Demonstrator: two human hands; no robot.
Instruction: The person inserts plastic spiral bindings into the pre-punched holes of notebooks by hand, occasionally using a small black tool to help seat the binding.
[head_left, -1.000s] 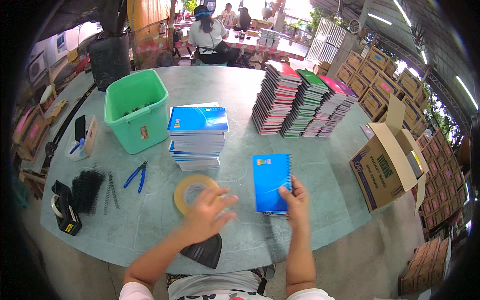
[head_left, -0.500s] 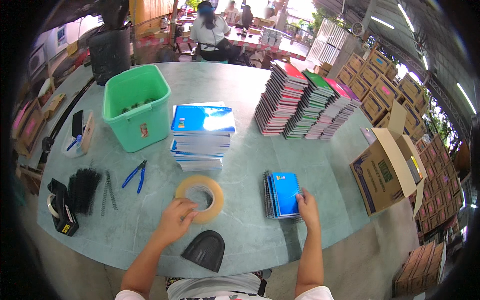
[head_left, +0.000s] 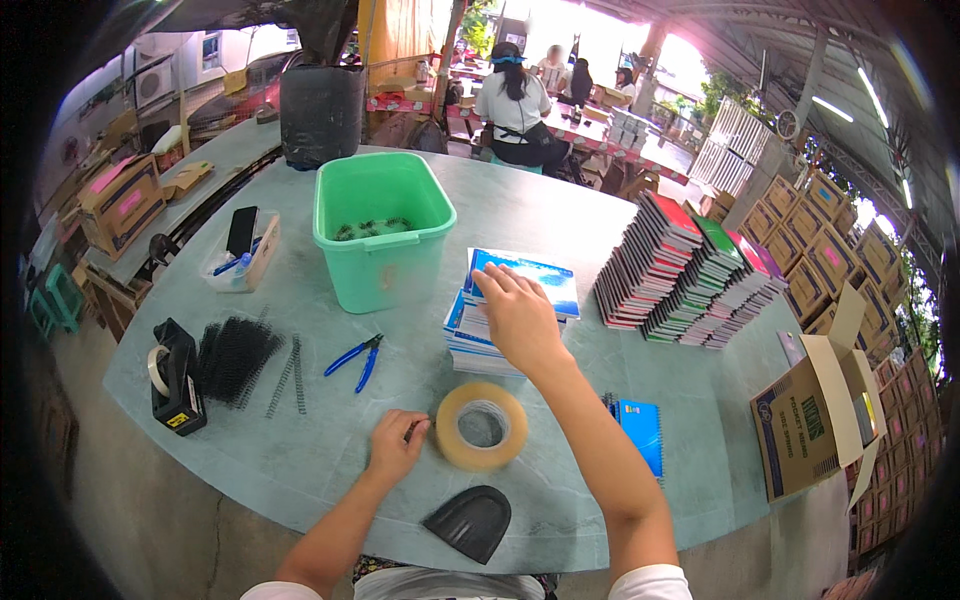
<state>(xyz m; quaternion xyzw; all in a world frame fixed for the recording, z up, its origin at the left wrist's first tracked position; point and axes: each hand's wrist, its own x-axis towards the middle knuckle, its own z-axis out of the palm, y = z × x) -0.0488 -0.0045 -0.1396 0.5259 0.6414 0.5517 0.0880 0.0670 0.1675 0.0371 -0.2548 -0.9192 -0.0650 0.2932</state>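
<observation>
My right hand [head_left: 522, 318] lies with outstretched fingers on top of a stack of blue-covered notebooks [head_left: 545, 280]; its thumb is hidden. Beside the left rim of a wide roll of clear tape [head_left: 450, 452], my left hand [head_left: 397, 447] is closed, fingertips together. A small dark bit shows at those fingertips, too small to name. My right forearm partly covers a small pile of spiral-bound blue notebooks [head_left: 642, 437]. A black, rounded flat piece [head_left: 470, 524] rests near the table's front edge. Blue-handled pliers [head_left: 355, 362] lie left of the notebook stack.
Black spiral coils [head_left: 238, 360] and a black tape dispenser [head_left: 178, 380] are at the left. A green bin [head_left: 384, 265] holds more coils. Red, green and pink notebook stacks [head_left: 650, 262] stand at the back right, near an open carton [head_left: 810, 425]. People sit at a farther table.
My right hand has left the spiral-bound pile and reached over to the blue notebook stack. My left hand has come off the tape roll to its left side. The view has turned left.
</observation>
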